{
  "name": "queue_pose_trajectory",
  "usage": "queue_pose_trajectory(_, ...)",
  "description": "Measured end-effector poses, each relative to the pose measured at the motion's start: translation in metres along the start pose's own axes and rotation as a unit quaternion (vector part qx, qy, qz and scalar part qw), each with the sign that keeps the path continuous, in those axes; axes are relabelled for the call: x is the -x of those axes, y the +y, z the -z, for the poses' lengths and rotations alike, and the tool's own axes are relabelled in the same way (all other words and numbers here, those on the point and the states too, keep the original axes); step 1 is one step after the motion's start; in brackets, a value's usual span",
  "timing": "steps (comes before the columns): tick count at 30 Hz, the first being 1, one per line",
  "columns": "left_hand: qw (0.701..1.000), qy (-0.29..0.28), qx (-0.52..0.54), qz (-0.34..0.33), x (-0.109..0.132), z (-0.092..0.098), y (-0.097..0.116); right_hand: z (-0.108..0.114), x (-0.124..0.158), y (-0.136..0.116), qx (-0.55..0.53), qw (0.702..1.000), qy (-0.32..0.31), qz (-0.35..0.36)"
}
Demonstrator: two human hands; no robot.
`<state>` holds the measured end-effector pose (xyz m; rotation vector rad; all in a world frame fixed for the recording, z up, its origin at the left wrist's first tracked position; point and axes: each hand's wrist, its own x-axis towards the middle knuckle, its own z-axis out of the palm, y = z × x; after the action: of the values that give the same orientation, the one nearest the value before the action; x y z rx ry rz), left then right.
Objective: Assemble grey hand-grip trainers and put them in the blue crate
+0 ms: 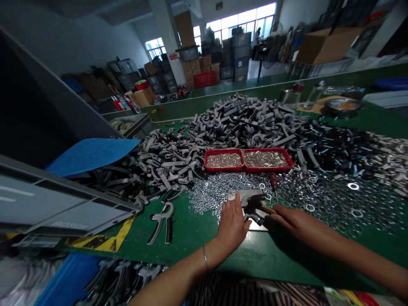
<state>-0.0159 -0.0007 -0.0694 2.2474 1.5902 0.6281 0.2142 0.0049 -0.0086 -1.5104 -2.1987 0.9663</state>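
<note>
Both forearms come in from the near edge of the green table (191,238). Left hand (232,227): palm down, open and flat, fingers straight and together, tips pressing on the metal plate (233,195); one thin bracelet (204,257) at the wrist. Right hand (291,221): comes in from the right of the plate, knuckles up, fingers bunched, tips at the near end of the grey handle part (251,199); cannot tell whether they actually grip it. That part, one piece as far as can be made out, lies on the plate between the two hands. Left of the plate, well apart: one assembled pair of handles (162,223), lying flat. Further left: one grey crate (63,204) with one blue sheet (89,155) behind it. Around and behind the plate: a spread of small washers (210,193), too many to count, with several larger rings among them to the right. Just behind the plate: one red-handled screwdriver (273,180). Beyond that: two red trays (224,160), side by side and touching, both full of small metal pieces. Behind the trays: a heap of grey handle parts (229,123), uncountable; to the far right of the plate, a heap of black bolts (334,148).
</note>
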Motion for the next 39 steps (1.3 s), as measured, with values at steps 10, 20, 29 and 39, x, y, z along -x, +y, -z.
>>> queue_pose_trajectory(10, 0.946, -0.08, 0.285, 0.13, -0.039, 0.044, -0.012, 0.083, -0.022, 0.092, 0.141, 0.968, 0.151, -0.145)
queue_pose_trajectory(20, 0.994, -0.063, 0.077, 0.037, -0.017, 0.026, -0.014, 0.014, -0.104, 0.064, 0.253, 0.942, 0.148, -0.163)
queue_pose_trajectory(29, 0.99, -0.077, 0.115, 0.023, -0.018, 0.023, -0.018, 0.044, -0.087, 0.059, 0.061, 0.983, 0.116, -0.126)
queue_pose_trajectory(39, 0.989, -0.083, 0.121, 0.029, -0.022, 0.019, -0.023, -0.04, -0.08, -0.004, -0.318, 0.933, 0.16, -0.042)
